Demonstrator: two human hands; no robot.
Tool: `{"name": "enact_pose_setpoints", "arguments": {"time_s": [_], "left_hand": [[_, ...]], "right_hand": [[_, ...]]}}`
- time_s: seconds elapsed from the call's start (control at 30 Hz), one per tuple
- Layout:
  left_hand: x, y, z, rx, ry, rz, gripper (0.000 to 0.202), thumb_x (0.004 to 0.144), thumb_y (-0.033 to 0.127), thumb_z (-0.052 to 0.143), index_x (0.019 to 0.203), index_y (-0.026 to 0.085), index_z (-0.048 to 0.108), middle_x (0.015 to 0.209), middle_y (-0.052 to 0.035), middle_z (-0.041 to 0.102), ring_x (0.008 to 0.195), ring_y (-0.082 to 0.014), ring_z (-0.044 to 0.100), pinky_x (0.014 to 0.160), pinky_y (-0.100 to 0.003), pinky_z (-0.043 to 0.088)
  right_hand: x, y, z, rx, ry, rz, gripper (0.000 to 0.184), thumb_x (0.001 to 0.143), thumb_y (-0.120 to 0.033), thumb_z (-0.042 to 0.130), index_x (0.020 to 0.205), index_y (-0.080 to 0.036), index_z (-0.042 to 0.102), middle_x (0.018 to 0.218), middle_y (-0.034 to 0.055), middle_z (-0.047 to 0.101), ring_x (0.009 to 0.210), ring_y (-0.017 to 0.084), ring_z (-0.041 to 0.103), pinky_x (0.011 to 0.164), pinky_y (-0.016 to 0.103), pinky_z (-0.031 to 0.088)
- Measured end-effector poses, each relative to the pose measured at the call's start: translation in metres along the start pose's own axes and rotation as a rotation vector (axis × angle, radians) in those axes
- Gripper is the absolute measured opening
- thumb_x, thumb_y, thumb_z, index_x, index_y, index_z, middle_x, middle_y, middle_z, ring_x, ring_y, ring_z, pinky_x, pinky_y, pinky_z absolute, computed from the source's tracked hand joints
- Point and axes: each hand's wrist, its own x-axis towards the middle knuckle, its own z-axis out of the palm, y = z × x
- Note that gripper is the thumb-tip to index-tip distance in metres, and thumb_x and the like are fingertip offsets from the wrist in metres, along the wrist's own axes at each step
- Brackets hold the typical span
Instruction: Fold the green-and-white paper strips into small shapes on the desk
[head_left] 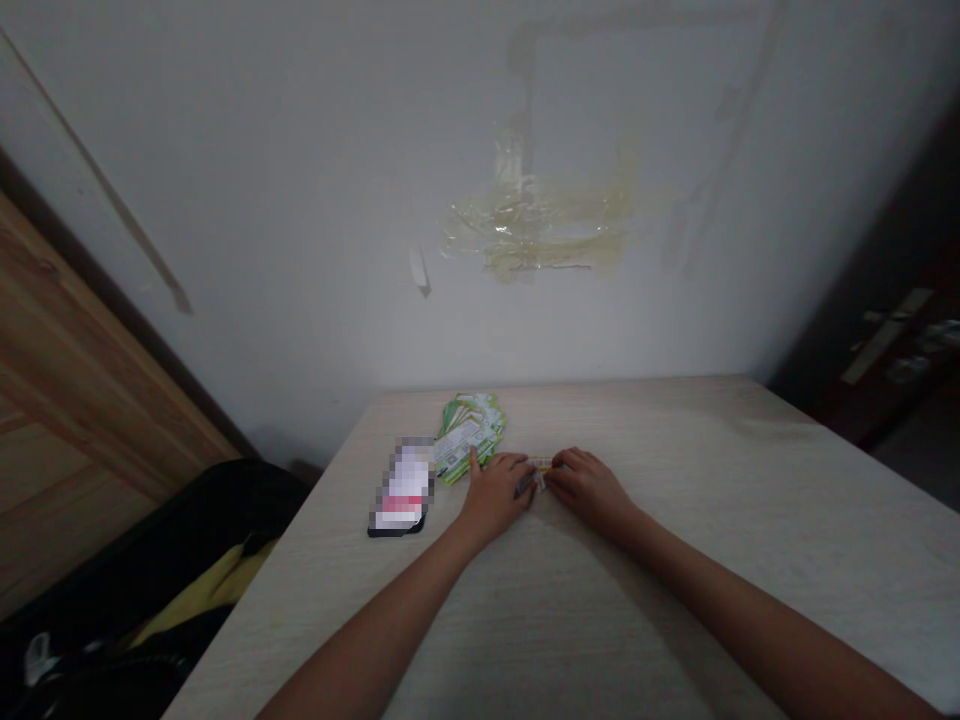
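My left hand [499, 495] lies at the middle of the table, its fingers curled over a small printed card [541, 466] with orange and white on it. From the other side my right hand [589, 487] closes on the same card, fingertips pressed together at its right edge. Most of the card is covered by the fingers, so its full shape is hidden. Just behind the left hand is a fanned pile of green and white printed cards [469, 436]. The left thumb points up towards that pile.
A phone [405, 490] with a blurred, lit screen lies left of the cards. The pale wooden table [712, 460] meets a wall [315, 200] bearing old tape. A black bag [255, 495] with yellow cloth stands below the left edge; a wooden panel [90, 380] leans behind it.
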Motion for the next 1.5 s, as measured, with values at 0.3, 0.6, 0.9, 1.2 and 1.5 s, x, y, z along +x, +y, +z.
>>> {"name": "enact_pose_setpoints", "arguments": {"time_s": [0.3, 0.6, 0.9, 1.2, 1.5], "left_hand": [[-0.0002, -0.0011, 0.0013, 0.011, 0.018, 0.015, 0.026, 0.089, 0.032, 0.057, 0.114, 0.034, 0.063, 0.123, -0.0010, 0.064, 0.118, -0.0228, 0.053, 0.112, -0.066, -0.008], [-0.0003, -0.0016, 0.0023, 0.013, 0.026, 0.014, 0.025, 0.089, 0.032, 0.057, 0.113, 0.034, 0.063, 0.124, -0.0008, 0.063, 0.119, -0.0233, 0.053, 0.112, -0.066, -0.006], [0.0003, -0.0004, 0.0013, 0.007, 0.019, 0.007, 0.025, 0.089, 0.032, 0.057, 0.114, 0.033, 0.063, 0.123, -0.0008, 0.064, 0.118, -0.0224, 0.053, 0.111, -0.067, -0.010], [0.0004, 0.0004, 0.0011, 0.031, 0.009, -0.003, 0.025, 0.088, 0.032, 0.058, 0.113, 0.034, 0.063, 0.124, -0.0006, 0.063, 0.118, -0.0231, 0.052, 0.112, -0.067, -0.005], [0.0002, -0.0002, 0.0014, 0.024, 0.023, 0.008, 0.026, 0.088, 0.032, 0.058, 0.113, 0.034, 0.063, 0.123, -0.0008, 0.063, 0.118, -0.0230, 0.053, 0.112, -0.067, -0.004]], "right_hand": [[-0.0006, -0.0010, 0.0012, 0.085, -0.013, 0.014, 0.018, 0.093, -0.025, 0.053, 0.094, -0.020, 0.071, 0.094, 0.0082, 0.062, 0.093, 0.019, 0.055, 0.080, 0.030, 0.049], [-0.0009, 0.0019, 0.0055, 0.100, -0.027, 0.009, 0.019, 0.094, -0.025, 0.052, 0.096, -0.020, 0.071, 0.096, 0.0081, 0.061, 0.095, 0.019, 0.054, 0.082, 0.031, 0.049], [-0.0003, 0.0008, 0.0033, 0.111, -0.023, 0.007, 0.018, 0.093, -0.023, 0.054, 0.097, -0.020, 0.071, 0.096, 0.0085, 0.062, 0.096, 0.020, 0.054, 0.082, 0.032, 0.050], [0.0001, 0.0000, 0.0039, 0.104, -0.007, 0.007, 0.017, 0.092, -0.023, 0.054, 0.095, -0.021, 0.071, 0.094, 0.0084, 0.062, 0.097, 0.020, 0.055, 0.081, 0.031, 0.050], [0.0004, -0.0006, 0.0033, 0.101, -0.014, 0.010, 0.018, 0.093, -0.023, 0.054, 0.096, -0.020, 0.071, 0.095, 0.0080, 0.062, 0.096, 0.020, 0.055, 0.082, 0.031, 0.050]]}}
